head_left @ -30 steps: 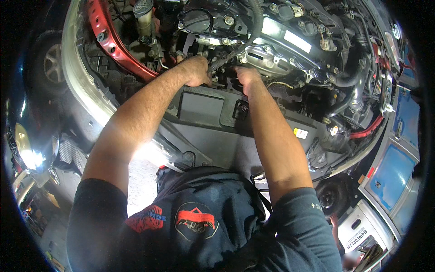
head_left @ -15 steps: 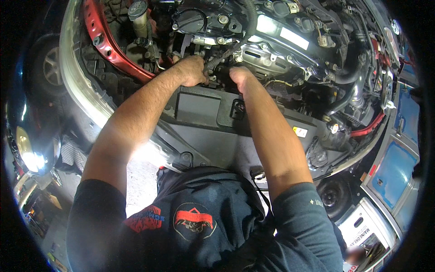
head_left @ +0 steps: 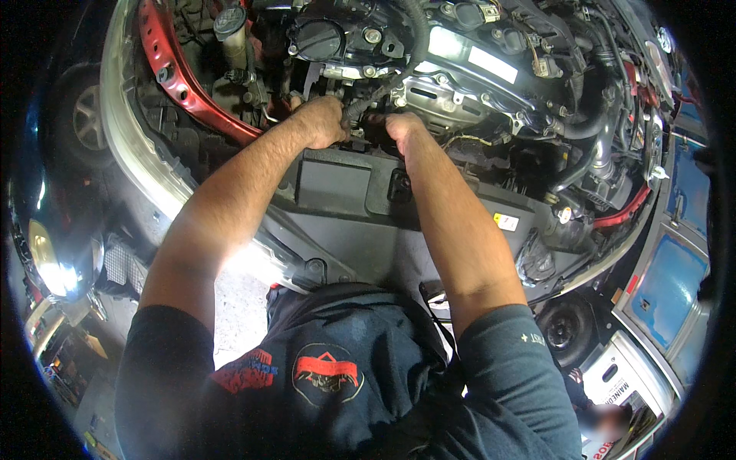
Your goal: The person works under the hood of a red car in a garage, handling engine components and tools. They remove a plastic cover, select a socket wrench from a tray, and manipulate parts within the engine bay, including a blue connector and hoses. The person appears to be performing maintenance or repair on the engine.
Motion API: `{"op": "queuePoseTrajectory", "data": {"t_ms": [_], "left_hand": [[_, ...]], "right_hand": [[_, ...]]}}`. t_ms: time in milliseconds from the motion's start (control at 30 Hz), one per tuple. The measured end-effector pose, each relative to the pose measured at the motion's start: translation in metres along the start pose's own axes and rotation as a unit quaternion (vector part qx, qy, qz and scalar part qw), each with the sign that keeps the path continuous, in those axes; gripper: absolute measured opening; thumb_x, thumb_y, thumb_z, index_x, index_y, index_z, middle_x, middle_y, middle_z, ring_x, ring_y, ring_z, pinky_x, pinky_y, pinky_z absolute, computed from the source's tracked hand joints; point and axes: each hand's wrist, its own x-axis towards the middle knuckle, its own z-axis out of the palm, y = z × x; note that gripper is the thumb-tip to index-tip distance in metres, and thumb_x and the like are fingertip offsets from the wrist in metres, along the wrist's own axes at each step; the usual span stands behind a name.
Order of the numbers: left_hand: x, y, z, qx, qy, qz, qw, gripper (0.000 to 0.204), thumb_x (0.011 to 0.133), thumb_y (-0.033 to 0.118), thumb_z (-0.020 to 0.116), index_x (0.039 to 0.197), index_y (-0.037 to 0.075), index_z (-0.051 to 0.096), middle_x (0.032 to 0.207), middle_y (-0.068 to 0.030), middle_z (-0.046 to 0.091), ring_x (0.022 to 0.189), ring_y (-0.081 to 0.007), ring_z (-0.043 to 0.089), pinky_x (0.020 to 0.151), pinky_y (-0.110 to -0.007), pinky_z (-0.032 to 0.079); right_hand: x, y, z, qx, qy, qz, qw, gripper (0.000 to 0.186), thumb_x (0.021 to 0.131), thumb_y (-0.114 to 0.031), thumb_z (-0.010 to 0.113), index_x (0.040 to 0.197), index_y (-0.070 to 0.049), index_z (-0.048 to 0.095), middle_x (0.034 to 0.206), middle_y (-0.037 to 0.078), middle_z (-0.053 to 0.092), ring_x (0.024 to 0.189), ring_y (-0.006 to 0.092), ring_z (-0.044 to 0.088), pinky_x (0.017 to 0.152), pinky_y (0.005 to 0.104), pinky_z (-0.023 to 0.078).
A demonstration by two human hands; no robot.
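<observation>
Both of my hands reach down into a car's engine bay, in the gap between the engine (head_left: pixel 441 107) and the black plastic front cover (head_left: pixel 337 182). My left hand (head_left: pixel 322 123) is bent down beside a black corrugated hose (head_left: pixel 383 90), its fingertips hidden among the parts. To its right, my right hand (head_left: pixel 400 129) points inward toward the left hand, below a silver metal shield (head_left: pixel 441 102). Its fingers fade into shadow, so what they touch or hold cannot be made out. The two hands are a short way apart.
A red painted body rail (head_left: pixel 184 88) curves along the left, near a capped reservoir (head_left: pixel 232 34). Black pipes (head_left: pixel 590 126) run at the right. Beyond the car are a tyre (head_left: pixel 563 326), a white box (head_left: pixel 617 368) and a blue-panelled door (head_left: pixel 659 295). Another person shows at lower right.
My right hand has shifted slightly left and turned, showing more of its fingers. My left hand stays almost in place. The person at lower right has moved further into view.
</observation>
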Motion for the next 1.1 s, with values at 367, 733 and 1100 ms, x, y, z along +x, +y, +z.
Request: {"op": "queuePoseTrajectory", "data": {"t_ms": [367, 733, 1100], "left_hand": [[0.016, -0.011, 0.014, 0.002, 0.032, 0.013, 0.999, 0.042, 0.085, 0.037, 0.075, 0.108, 0.002, 0.071, 0.118, -0.0163, 0.069, 0.118, -0.0322, 0.063, 0.109, -0.06, 0.032], [0.012, -0.009, 0.01, -0.001, 0.021, 0.019, 1.0, 0.038, 0.086, 0.034, 0.072, 0.107, 0.002, 0.072, 0.115, -0.0168, 0.07, 0.115, -0.0316, 0.064, 0.107, -0.058, 0.035], [0.01, -0.008, 0.011, -0.002, 0.048, 0.012, 0.999, 0.038, 0.085, 0.034, 0.072, 0.103, 0.0, 0.073, 0.117, -0.0189, 0.069, 0.117, -0.0343, 0.062, 0.109, -0.062, 0.032]], "right_hand": [[0.035, 0.015, 0.009, -0.008, -0.067, -0.024, 0.997, 0.02, 0.094, -0.024, 0.066, 0.1, -0.005, 0.073, 0.086, 0.009, 0.071, 0.067, 0.0193, 0.064, 0.054, 0.0344, 0.049], [0.007, 0.004, 0.004, 0.116, -0.112, 0.013, 0.987, 0.016, 0.093, -0.024, 0.07, 0.091, -0.008, 0.071, 0.078, 0.006, 0.068, 0.06, 0.0188, 0.057, 0.056, 0.0327, 0.046], [0.035, 0.016, 0.006, 0.103, -0.11, 0.011, 0.989, 0.017, 0.095, -0.022, 0.067, 0.087, -0.007, 0.068, 0.074, 0.006, 0.067, 0.056, 0.0169, 0.055, 0.051, 0.0315, 0.043]]}}
